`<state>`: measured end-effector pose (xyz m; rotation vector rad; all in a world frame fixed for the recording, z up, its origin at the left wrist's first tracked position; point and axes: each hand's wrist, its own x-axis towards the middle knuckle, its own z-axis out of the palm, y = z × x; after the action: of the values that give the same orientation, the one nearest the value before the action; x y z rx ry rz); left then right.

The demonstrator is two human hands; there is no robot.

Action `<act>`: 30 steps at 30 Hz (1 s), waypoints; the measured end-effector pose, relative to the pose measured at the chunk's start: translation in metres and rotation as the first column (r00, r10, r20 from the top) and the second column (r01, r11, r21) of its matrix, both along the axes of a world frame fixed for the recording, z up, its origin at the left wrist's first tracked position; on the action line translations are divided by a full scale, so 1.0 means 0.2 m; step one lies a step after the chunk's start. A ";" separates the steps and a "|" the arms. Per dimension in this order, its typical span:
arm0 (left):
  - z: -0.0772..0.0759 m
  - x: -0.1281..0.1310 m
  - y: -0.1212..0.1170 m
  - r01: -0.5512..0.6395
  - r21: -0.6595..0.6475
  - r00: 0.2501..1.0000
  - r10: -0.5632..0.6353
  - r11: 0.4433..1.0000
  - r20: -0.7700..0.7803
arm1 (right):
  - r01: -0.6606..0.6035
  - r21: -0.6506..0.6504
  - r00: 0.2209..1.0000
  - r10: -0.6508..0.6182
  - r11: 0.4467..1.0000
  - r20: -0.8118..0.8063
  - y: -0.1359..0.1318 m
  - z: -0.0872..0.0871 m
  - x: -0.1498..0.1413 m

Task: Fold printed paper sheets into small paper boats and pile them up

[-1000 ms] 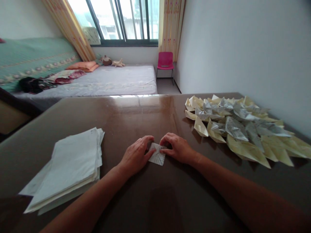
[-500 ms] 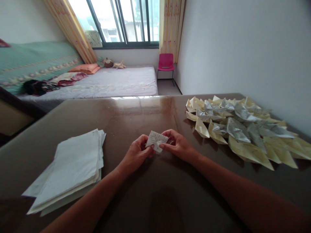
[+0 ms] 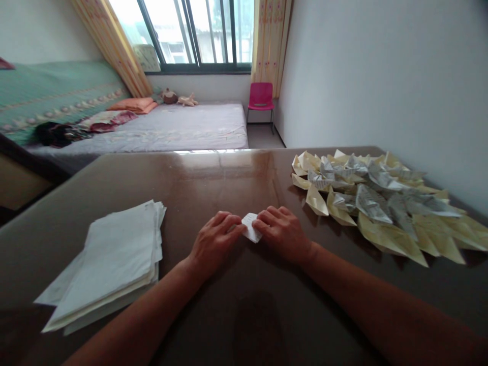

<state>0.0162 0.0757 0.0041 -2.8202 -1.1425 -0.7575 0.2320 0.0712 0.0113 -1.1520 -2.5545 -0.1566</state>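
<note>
Between my hands, at the middle of the brown table, is a small folded piece of paper [image 3: 251, 228], white with faint marks on it. My left hand [image 3: 218, 236] has its fingers bent and closed on the paper's left edge. On the opposite edge, my right hand [image 3: 282, 231] presses down with curled fingers that cover part of the paper. Both hands rest low, at or just above the tabletop. How the paper's covered edges are folded is hidden under the fingers.
A stack of paper sheets [image 3: 114, 249] lies on the table [image 3: 198, 188] at left. Several folded paper boats [image 3: 381, 203], cream and grey-white, crowd the right side by the wall. Beyond the table are a bed [image 3: 190, 122] and a pink chair [image 3: 261, 96].
The folded paper has gone from held up, diamond face showing, to lying low and mostly covered. Both hands have turned palms down, fingers curling over its edges.
</note>
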 end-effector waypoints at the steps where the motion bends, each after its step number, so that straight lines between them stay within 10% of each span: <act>1: 0.00 -0.01 0.00 0.043 -0.007 0.997 -0.043 0.999 -0.058 | -0.032 -0.019 0.999 0.033 0.999 0.040 0.01 0.00 0.00; 11: -0.01 -0.01 0.01 0.037 -0.195 0.995 -0.055 0.980 -0.088 | -0.243 -0.447 0.950 0.117 0.861 -0.290 0.13 -0.03 0.15; 30: -0.01 0.07 0.02 -0.247 -0.351 0.966 0.256 0.903 -0.021 | 0.150 -0.462 0.914 -0.300 0.874 -0.271 0.11 -0.11 0.07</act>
<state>0.0299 0.0806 0.0028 -2.8420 -1.7661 -0.6252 0.2469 0.0940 -0.0100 -1.4916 -2.1940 0.5408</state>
